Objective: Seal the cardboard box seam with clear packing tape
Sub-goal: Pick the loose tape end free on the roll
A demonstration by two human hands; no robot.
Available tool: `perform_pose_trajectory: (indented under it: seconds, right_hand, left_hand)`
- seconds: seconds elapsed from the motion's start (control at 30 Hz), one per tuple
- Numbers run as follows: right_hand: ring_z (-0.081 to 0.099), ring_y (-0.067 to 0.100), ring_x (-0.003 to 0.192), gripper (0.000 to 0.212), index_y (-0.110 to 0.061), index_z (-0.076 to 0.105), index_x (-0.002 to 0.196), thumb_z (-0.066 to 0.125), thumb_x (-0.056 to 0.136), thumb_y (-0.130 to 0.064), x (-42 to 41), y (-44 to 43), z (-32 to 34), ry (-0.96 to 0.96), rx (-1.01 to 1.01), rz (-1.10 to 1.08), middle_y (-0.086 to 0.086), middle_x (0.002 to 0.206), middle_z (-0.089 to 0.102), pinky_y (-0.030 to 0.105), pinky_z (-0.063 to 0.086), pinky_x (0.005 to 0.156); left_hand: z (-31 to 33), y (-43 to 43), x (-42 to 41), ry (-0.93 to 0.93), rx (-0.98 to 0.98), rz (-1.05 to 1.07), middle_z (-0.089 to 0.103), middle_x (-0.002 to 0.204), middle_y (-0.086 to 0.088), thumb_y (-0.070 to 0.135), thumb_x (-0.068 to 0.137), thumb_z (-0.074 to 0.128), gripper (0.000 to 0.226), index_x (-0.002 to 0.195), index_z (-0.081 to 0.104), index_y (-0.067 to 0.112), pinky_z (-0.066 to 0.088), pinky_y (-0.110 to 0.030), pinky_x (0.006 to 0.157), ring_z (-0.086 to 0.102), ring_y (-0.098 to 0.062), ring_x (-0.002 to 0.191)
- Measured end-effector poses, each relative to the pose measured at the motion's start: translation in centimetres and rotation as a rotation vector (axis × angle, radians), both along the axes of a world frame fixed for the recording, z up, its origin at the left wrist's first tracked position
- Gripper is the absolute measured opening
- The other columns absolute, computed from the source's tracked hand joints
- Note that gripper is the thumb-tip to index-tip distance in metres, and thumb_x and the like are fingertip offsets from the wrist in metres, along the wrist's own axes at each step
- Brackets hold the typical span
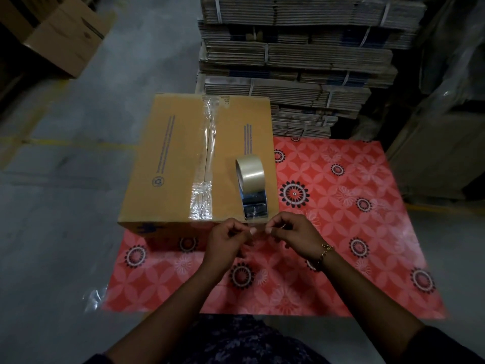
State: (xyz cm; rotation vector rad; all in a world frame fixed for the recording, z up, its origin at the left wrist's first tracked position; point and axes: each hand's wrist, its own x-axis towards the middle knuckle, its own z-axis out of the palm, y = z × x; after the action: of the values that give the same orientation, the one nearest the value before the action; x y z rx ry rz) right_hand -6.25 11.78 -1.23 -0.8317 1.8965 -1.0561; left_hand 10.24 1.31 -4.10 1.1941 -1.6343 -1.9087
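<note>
A closed cardboard box (170, 158) rests on a red patterned mat (341, 232). Clear tape (207, 143) runs along its centre seam, wrinkled at the near end. A roll of clear packing tape (250, 173) stands on edge on the box top, right of the seam. A loose strip (256, 206) runs from the roll down to the box's near edge. My left hand (228, 240) and my right hand (294, 232) are just in front of that edge, each pinching the free end of the strip between thumb and fingers.
A tall stack of bundled flat cartons (296, 61) rises behind the box. Another cardboard box (65, 35) sits at the far left on the grey concrete floor (65, 232). Wrapped goods (446, 127) stand at the right.
</note>
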Motion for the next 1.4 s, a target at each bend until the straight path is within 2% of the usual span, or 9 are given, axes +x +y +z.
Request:
perform_pose_trajectory:
  seconds: [0.13, 0.3, 0.43, 0.57, 0.77, 0.93, 1.17, 1.3, 1.4]
  right_hand:
    - [0.059, -0.008, 0.055, 0.009, -0.005, 0.074, 0.082, 0.067, 0.085, -0.001, 0.0, -0.8, 0.5, -0.075, 0.066, -0.04, -0.005, 0.072, 0.069, 0.007, 0.041, 0.048]
    - [0.06, 0.001, 0.056, 0.011, -0.008, 0.076, 0.08, 0.066, 0.083, -0.004, 0.2, -1.2, 0.6, -0.115, 0.134, -0.115, 0.002, 0.077, 0.073, 0.012, 0.042, 0.042]
    - [0.06, -0.003, 0.052, 0.01, -0.005, 0.076, 0.081, 0.067, 0.083, -0.004, 0.4, -1.4, 0.7, -0.118, 0.145, -0.135, -0.002, 0.073, 0.072, 0.011, 0.041, 0.042]
    - [0.06, 0.004, 0.055, 0.006, -0.007, 0.071, 0.086, 0.07, 0.082, -0.003, 1.2, -0.9, 0.5, -0.167, 0.085, -0.187, 0.001, 0.076, 0.071, 0.012, 0.041, 0.043]
    - [0.061, 0.016, 0.052, 0.023, -0.015, 0.061, 0.101, 0.068, 0.085, -0.03, 2.6, 0.9, -0.8, -0.375, 0.015, -0.476, 0.006, 0.08, 0.074, 0.02, 0.039, 0.043]
    - [0.06, 0.014, 0.051, 0.029, -0.008, 0.069, 0.094, 0.066, 0.091, -0.036, 3.8, 0.5, -0.8, -0.387, 0.011, -0.307, 0.003, 0.074, 0.071, 0.021, 0.041, 0.042]
    - [0.054, 0.012, 0.046, 0.044, 0.004, 0.066, 0.087, 0.066, 0.091, -0.04, 3.5, -1.1, -1.1, -0.293, 0.023, -0.266, 0.001, 0.062, 0.065, 0.021, 0.036, 0.041]
    - [0.051, 0.011, 0.044, 0.029, -0.009, 0.065, 0.075, 0.064, 0.094, -0.032, 3.3, -1.1, -1.2, -0.283, -0.013, -0.257, 0.003, 0.059, 0.064, 0.02, 0.036, 0.039]
    - [0.051, 0.008, 0.042, 0.028, -0.011, 0.063, 0.072, 0.063, 0.095, -0.027, 3.4, -1.2, -1.2, -0.288, -0.02, -0.257, 0.0, 0.057, 0.063, 0.019, 0.036, 0.038]
  left_hand:
    - [1.0, 0.2, -0.7, -0.023, 0.127, 0.052, 0.072, 0.062, -0.003, 0.01, 0.086, 0.078, 0.015, 0.081, 0.066, 0.002, 0.054, -0.03, 0.047, 0.068, -0.012, 0.054]
    - [1.6, 0.4, -1.5, -0.069, 0.231, 0.134, 0.068, 0.058, -0.004, 0.006, 0.086, 0.076, 0.016, 0.075, 0.063, 0.007, 0.049, -0.026, 0.048, 0.064, -0.009, 0.046]
    - [1.4, 0.5, -2.1, -0.095, 0.246, 0.162, 0.066, 0.054, 0.0, 0.003, 0.084, 0.074, 0.018, 0.073, 0.062, 0.009, 0.048, -0.027, 0.052, 0.063, -0.005, 0.045]
    - [1.5, 0.9, -2.2, -0.072, 0.28, 0.191, 0.066, 0.056, -0.001, 0.0, 0.086, 0.07, 0.018, 0.079, 0.057, 0.01, 0.043, -0.024, 0.048, 0.063, -0.01, 0.049]
    - [1.6, 0.8, -2.0, 0.002, 0.309, 0.203, 0.059, 0.07, -0.005, 0.002, 0.084, 0.076, 0.035, 0.089, 0.044, 0.016, 0.038, -0.022, 0.042, 0.063, -0.008, 0.047]
    - [1.8, 0.7, -1.6, 0.036, 0.307, 0.168, 0.063, 0.069, -0.005, 0.005, 0.085, 0.077, 0.032, 0.095, 0.047, 0.013, 0.04, -0.021, 0.04, 0.063, -0.01, 0.049]
    - [1.9, 0.8, -1.5, 0.025, 0.287, 0.14, 0.068, 0.068, -0.003, 0.007, 0.087, 0.075, 0.023, 0.094, 0.055, 0.014, 0.042, -0.021, 0.044, 0.063, -0.01, 0.052]
    - [1.9, 1.4, -1.7, 0.018, 0.327, 0.165, 0.072, 0.075, -0.005, 0.022, 0.09, 0.073, 0.015, 0.091, 0.06, 0.017, 0.044, -0.021, 0.045, 0.063, -0.009, 0.053]
    - [2.3, 2.1, -2.3, -0.018, 0.272, 0.081, 0.068, 0.066, -0.003, 0.036, 0.1, 0.06, 0.027, 0.085, 0.067, 0.015, 0.04, -0.016, 0.042, 0.057, -0.004, 0.045]
